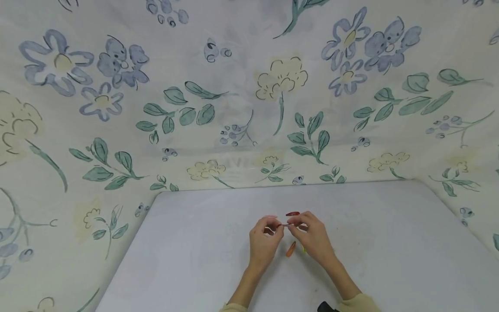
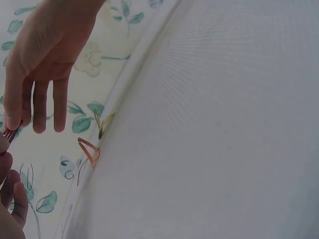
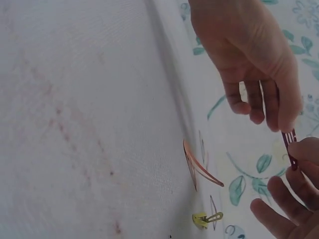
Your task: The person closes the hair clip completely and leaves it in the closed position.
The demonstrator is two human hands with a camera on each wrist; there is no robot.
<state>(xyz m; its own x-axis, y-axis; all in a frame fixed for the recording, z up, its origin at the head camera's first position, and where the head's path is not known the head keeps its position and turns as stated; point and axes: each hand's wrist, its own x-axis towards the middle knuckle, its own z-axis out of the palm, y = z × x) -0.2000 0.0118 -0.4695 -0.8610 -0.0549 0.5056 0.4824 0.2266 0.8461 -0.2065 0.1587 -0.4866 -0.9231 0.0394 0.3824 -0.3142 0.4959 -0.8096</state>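
Note:
A slim dark red snap hair clip (image 3: 290, 149) is held up between both hands above the table. My left hand (image 1: 265, 242) pinches one end with thumb and fingertips. The other end is pinched by my right hand (image 1: 313, 238); its remaining fingers hang loosely in the left wrist view. Below the hands lie an orange snap clip (image 1: 290, 249), its parts sprung apart, and a yellow clip (image 3: 201, 219), also opened. A red clip (image 1: 292, 213) lies just beyond the hands. Behind the left fingers shows part of a pink clip (image 1: 271, 216).
The white table (image 1: 195, 251) extends on both sides of the hands. A floral-patterned sheet (image 1: 241, 86) rises behind its far edge and along the sides. Near the right sleeve is a black object (image 1: 325, 307), cut off by the frame's bottom.

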